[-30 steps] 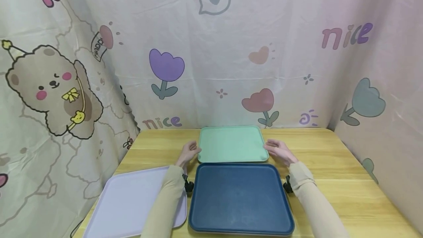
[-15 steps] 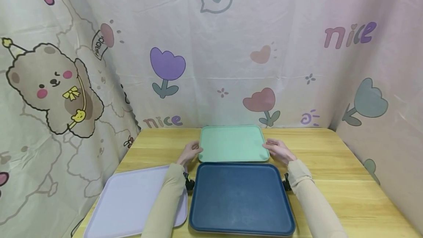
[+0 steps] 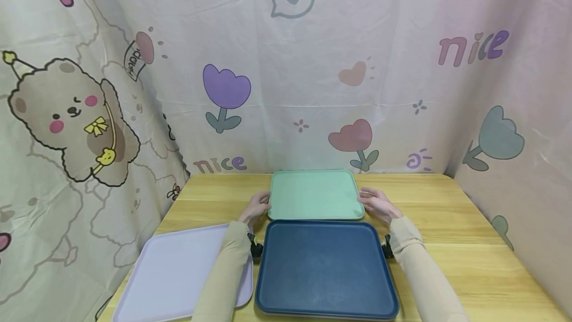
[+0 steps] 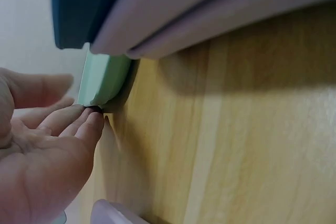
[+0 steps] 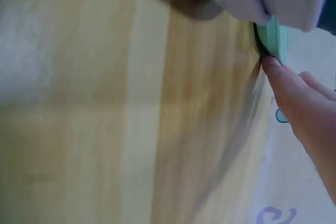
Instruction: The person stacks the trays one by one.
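Observation:
A mint-green tray [image 3: 316, 195] lies at the back of the table, against the curtain. My left hand [image 3: 256, 206] is at its left edge. In the left wrist view, the fingertips of the left hand [image 4: 47, 150] touch the tray's corner [image 4: 102, 80], while the thumb stands apart from it. On the opposite side my right hand [image 3: 379, 203] has extended fingers at the tray's right edge. In the right wrist view, a fingertip of the right hand [image 5: 304, 106] meets the green rim [image 5: 275, 40]; its thumb is not clearly visible.
A navy tray [image 3: 326, 267] sits just in front of the green one, with pale lavender trays [image 4: 157, 14] under it. Another lavender tray [image 3: 178, 272] lies to the left, partly under the left sleeve. A patterned curtain [image 3: 286, 63] rises behind the wooden table [image 3: 464, 242].
Both hands have drawn slightly outward from the green tray's rim; the left thumb has come off its edge. The green tray has shifted very slightly down in the view. The other trays stay put.

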{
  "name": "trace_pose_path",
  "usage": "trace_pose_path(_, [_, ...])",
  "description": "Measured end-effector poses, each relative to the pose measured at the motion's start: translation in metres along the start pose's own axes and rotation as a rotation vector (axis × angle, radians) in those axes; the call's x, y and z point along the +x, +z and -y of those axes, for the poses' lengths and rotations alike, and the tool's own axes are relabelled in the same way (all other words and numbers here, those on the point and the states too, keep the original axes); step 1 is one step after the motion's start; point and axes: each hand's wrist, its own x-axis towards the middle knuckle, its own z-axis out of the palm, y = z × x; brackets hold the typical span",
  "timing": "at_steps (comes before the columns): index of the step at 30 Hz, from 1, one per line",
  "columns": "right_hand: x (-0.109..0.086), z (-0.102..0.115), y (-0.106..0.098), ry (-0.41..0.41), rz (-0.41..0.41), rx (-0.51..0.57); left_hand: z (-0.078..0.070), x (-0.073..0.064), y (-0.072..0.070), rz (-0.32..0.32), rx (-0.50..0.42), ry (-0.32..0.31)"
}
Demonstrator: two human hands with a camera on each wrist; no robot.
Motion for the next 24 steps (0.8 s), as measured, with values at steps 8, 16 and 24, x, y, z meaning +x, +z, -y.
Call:
trace_pose_path(8, [-0.004, -0.003, -0.003, -0.036, -0.062, -0.061, 0.006, 0.001, -0.005, 0.083, -0.108, 0.007])
trace_pose_path(16, [-0.007, -0.006, -0.003, -0.076, -0.119, -0.023, 0.003, 0.003, -0.009, 0.097, -0.300, 0.020])
trace_pose_path(24, [-0.010, -0.005, 0.000, -0.118, -0.134, 0.003, -0.001, -0.003, -0.013, 0.079, -0.335, 0.039])
